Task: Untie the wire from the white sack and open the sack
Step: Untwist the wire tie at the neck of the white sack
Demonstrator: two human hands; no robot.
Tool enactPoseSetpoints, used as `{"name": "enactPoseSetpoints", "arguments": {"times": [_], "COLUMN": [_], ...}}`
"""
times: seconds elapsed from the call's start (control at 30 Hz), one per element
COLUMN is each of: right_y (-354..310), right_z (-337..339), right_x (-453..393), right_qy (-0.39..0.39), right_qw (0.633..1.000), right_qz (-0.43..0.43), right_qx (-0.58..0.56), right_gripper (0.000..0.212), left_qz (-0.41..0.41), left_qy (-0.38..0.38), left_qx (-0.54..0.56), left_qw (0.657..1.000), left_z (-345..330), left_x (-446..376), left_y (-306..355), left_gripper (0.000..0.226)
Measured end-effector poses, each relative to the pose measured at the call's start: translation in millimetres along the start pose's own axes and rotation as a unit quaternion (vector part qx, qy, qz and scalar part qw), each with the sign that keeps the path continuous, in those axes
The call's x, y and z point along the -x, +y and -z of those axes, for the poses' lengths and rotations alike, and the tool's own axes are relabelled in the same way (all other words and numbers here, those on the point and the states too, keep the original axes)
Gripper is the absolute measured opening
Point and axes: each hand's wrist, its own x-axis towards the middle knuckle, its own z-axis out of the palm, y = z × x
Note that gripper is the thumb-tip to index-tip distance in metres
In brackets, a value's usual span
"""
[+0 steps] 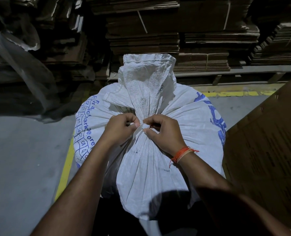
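Both the left hand (120, 127) and right hand (163, 132) are pinched on the tie (140, 128) at the gathered neck of the upright white sack (146, 160), where the knot could be tightened if pulled wrongly.

The floor (22, 159) is smooth grey concrete, marked with a yellow painted line (65, 167) running up the left and another yellow stripe (235, 94) across the far right. Behind, tall stacks of flattened brown cardboard (144, 31) fill the back, some bundles bound with pale strapping, resting on a wooden pallet (226, 77). Clear plastic sheeting (13, 53) hangs at the left, a large cardboard sheet (269, 142) leans at the right, and the light is dim.
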Motion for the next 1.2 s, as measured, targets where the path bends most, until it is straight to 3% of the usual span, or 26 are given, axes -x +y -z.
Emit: {"name": "enactPoseSetpoints", "arguments": {"times": [0.77, 1.0, 1.2], "right_y": [3.7, 5.2, 5.8], "right_z": [-2.6, -3.5, -4.7], "right_x": [3.3, 3.2, 3.9], "right_qy": [0.009, 0.018, 0.016], "right_qw": [1.0, 1.0, 1.0], "right_qz": [0.007, -0.013, -0.014], "right_qx": [-0.006, -0.003, 0.002], "right_gripper": [0.022, 0.011, 0.012], "left_qz": [-0.006, 0.012, 0.005], "left_qy": [-0.022, 0.003, -0.001], "left_qx": [0.041, 0.027, 0.023], "left_qw": [0.999, 1.0, 1.0], "left_z": [-1.7, -1.8, -8.6], "left_x": [3.9, 3.1, 2.7], "left_y": [0.6, -2.0, 1.1], "left_gripper": [0.009, 0.01, 0.025]}}
